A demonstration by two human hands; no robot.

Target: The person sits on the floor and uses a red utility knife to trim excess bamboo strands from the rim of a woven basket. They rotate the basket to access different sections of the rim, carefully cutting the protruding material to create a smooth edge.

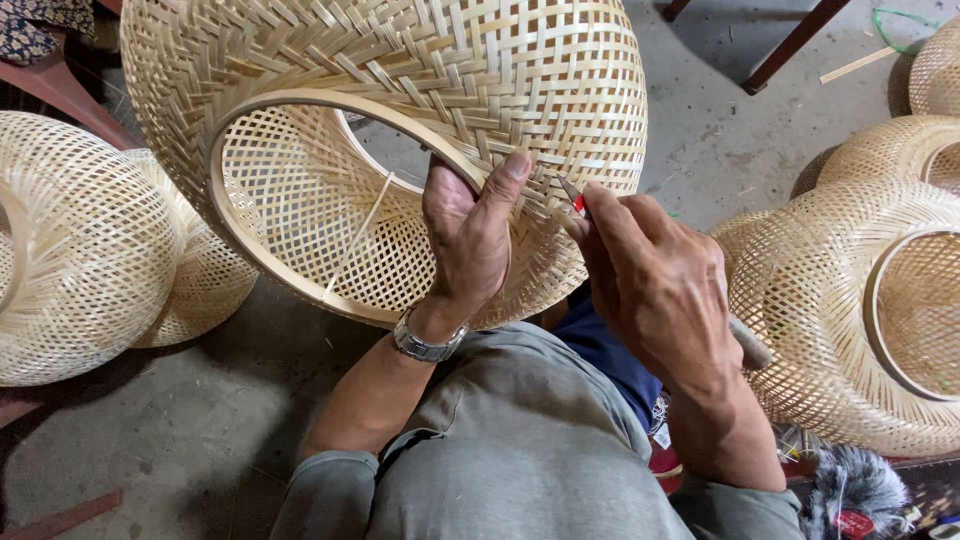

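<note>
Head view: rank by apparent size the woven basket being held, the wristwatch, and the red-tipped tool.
1. Woven basket, largest, though nearest the camera.
2. Wristwatch.
3. Red-tipped tool, mostly hidden in the right hand, so unsure.

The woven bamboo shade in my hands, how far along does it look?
Done: the woven bamboo shade has a full body and a hoop rim fitted at its opening. In hand: the left hand grips that rim, while the right hand works a small red-tipped tool against the weave beside the rim. Left: apparently only this edge; other similar shades lie around.
</note>
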